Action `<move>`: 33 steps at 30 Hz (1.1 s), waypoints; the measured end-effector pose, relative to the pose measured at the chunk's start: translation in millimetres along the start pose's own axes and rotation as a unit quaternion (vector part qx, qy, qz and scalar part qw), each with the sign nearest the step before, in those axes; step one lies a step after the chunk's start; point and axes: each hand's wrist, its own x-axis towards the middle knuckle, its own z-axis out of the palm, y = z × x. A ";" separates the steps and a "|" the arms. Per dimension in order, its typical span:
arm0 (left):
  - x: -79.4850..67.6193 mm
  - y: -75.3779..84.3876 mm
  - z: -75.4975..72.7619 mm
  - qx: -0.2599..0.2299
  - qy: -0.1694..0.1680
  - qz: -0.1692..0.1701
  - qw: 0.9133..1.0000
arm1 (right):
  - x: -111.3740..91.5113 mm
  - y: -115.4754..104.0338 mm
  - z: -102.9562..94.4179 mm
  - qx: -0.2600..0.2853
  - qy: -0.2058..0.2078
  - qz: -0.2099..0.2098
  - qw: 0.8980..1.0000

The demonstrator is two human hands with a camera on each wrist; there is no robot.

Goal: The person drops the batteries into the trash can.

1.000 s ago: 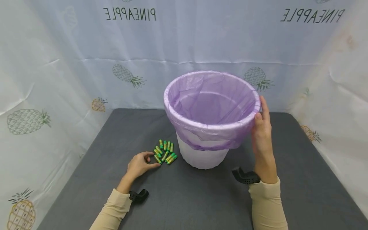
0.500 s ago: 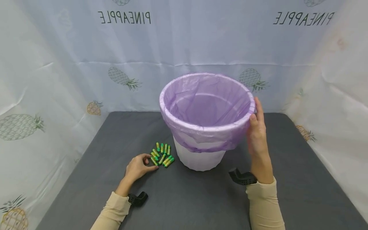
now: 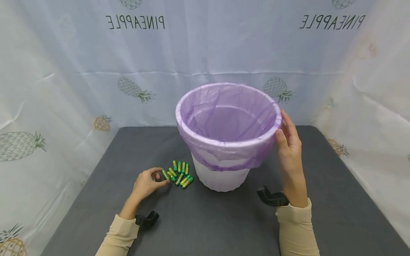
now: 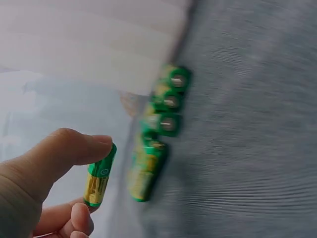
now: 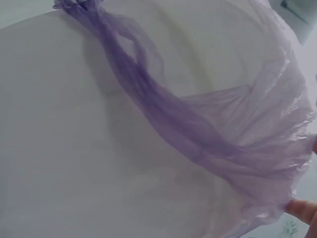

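My left hand [image 3: 145,184] pinches a green-and-gold battery [image 4: 99,181] end to end between thumb and fingertips. Just right of it lies a group of matching batteries [image 3: 183,167] on the dark table. To their right stands a white trash bin [image 3: 221,180], lined with a translucent purple bag [image 3: 224,124] folded down over its rim. My right hand [image 3: 289,154] rests against the bin's right side at the rim, fingers extended and thumb toward the front. In the right wrist view its fingertips [image 5: 300,209] touch the bag, and most of that hand is out of frame.
A dark grey cloth covers the table [image 3: 205,224]. White curtains [image 3: 205,42] with pineapple prints hang behind it and along both sides. Each wrist carries a black camera mount [image 3: 272,197].
My left hand has drawn slightly left with one battery, apart from the group. My right hand stays at the bin's rim, its fingers shifting slightly. The whole head view has shifted a little.
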 end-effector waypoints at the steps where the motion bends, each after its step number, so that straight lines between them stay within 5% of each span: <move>1: 0.0 1.6 -3.2 -0.006 0.007 0.009 1.000 | -0.5 -0.3 -1.1 -0.019 0.006 -0.014 1.000; 7: 5.8 13.7 -20.0 -0.037 0.039 0.057 0.997 | -0.8 0.4 -7.6 -0.056 0.000 -0.049 0.997; 18: 15.0 40.7 -44.1 -0.070 0.076 0.115 0.988 | -3.7 -0.6 -5.8 -0.065 -0.006 -0.035 0.997; 33: 27.4 79.5 -65.8 -0.116 0.119 0.154 0.974 | -4.7 -1.1 -4.4 -0.059 0.002 -0.025 0.998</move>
